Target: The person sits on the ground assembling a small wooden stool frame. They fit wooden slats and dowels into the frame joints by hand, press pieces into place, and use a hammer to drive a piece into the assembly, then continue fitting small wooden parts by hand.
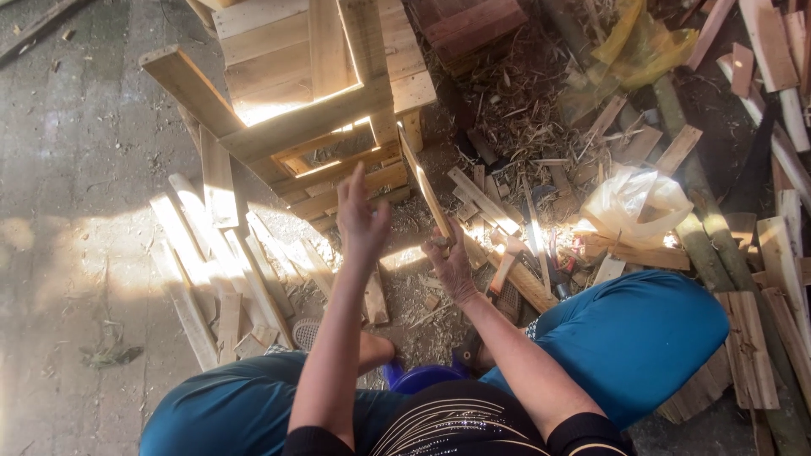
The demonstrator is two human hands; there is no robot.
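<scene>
My right hand (450, 263) grips the lower end of a thin wooden slat (425, 190), which leans up toward the corner of a wooden pallet-like frame (312, 118). My left hand (362, 218) is raised in the air just left of the slat, fingers apart, holding nothing. It hovers in front of the frame's lower rails. A hammer (504, 266) with a wooden handle lies on the ground right beside my right hand. My knees in blue trousers spread to both sides.
Loose wooden slats (215, 270) lie on the concrete at the left. Scrap boards, shavings and a white plastic bag (634, 203) are heaped at the right, with round poles (705, 228) and a yellow bag behind. A blue stool edge (418, 376) shows between my legs.
</scene>
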